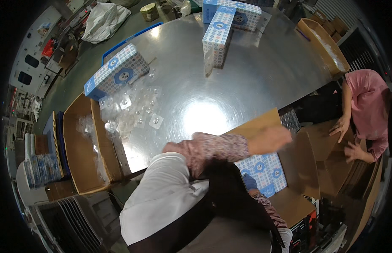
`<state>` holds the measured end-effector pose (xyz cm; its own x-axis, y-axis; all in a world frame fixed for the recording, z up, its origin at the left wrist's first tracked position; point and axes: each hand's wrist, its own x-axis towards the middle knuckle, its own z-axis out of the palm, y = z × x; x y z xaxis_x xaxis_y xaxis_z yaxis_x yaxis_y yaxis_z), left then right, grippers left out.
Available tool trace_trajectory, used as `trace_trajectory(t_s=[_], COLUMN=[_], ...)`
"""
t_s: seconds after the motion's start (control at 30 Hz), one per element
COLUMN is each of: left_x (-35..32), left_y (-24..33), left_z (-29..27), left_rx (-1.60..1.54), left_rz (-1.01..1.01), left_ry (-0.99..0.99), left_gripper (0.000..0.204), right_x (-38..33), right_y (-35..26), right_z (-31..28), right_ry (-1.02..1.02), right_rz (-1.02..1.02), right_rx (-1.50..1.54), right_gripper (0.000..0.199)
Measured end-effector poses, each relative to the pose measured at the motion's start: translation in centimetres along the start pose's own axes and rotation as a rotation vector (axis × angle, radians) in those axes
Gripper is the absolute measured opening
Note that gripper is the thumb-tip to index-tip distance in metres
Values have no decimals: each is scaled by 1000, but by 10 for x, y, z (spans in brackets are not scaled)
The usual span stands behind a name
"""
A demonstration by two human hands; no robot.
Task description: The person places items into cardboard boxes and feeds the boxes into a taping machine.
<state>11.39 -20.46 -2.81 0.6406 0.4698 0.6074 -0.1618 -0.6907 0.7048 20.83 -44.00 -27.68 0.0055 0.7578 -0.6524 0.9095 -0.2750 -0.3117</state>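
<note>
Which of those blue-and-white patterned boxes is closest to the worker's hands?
The patterned box lying in the open cardboard carton, right under the left hand. The other patterned boxes sit far off on the shiny metal table.

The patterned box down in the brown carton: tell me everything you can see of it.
The patterned box is flat cardboard, white with rows of blue dots, larger blue round marks and a blue edge. It lies face up, tilted, inside the open brown carton. The left hand, blurred, hangs over its upper edge; a sleeve covers its left side. Contact cannot be told.
</note>
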Motion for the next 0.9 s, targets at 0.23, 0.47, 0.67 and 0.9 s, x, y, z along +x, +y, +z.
trace_trajectory(t_s=[0.23, 0.47, 0.67, 0.9], left_x=[-46, -235, -295, -261], left_y=[3, -70, -85, -78], left_z=[4, -228, -208, -235], left_rx=[126, 1412, 1347, 359], left_rz=[-514, -1078, -1023, -935], left_ry=[-524, 441, 362, 799], left_gripper=[21, 29, 19, 21], right_x=[-18, -20, -19, -27], right_y=[4, 16, 7, -2], right_z=[-7, 1, -10, -10], right_ry=[146, 172, 110, 77], right_rz=[-182, -310, -281, -221], right_rx=[-135, -87, -73, -97], right_gripper=[18, 18, 16, 16])
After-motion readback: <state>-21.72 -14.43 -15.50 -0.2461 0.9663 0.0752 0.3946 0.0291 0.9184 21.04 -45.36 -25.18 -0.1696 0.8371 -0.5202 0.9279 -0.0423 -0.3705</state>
